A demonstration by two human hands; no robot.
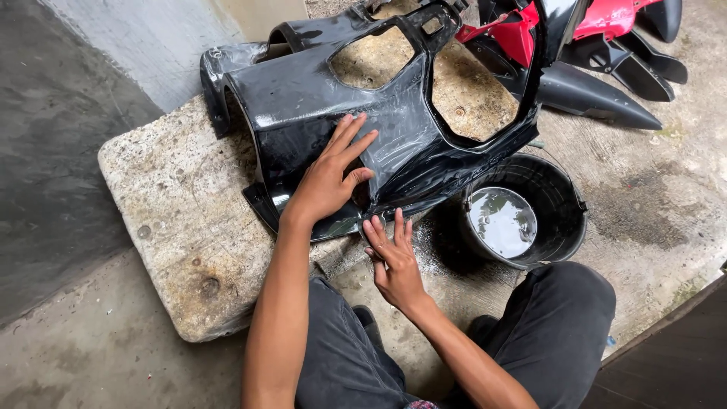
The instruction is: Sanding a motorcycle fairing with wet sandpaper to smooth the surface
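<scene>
A: What lies furthest left?

B: A worn concrete slab (pixel 174 220), pale and stained, set on the grey ground. A wet, glossy black plastic motorcycle fairing (pixel 303 98) rests across its upper part, with large cut-out openings through which the slab shows.

A: And the person's hands?

B: The left hand (pixel 331 178) lies flat on the fairing's wet face, fingers spread and stretched out, palm down. It grips nothing; it only presses on the panel. Just to its right and lower, the right hand (pixel 395 261) sits at the fairing's bottom edge, fingers extended upward and close together, the tips touching the rim. Whether something thin is under those fingers cannot be told.

A: So both are open?

B: Yes, both flat and open, neither closed round anything.

A: What comes next, moving right?

B: A black bucket (pixel 564 227) stands on the ground just beside the fairing's lower right corner, with water (pixel 501 221) in its bottom. The person's knees in dark trousers (pixel 556 318) frame the lower middle, one on each side of the right forearm.

A: And at the far right?

B: At the top right, well apart from the hands, lie more body panels: red ones (pixel 606 17) and long black pointed ones (pixel 598 95) on the concrete.
</scene>
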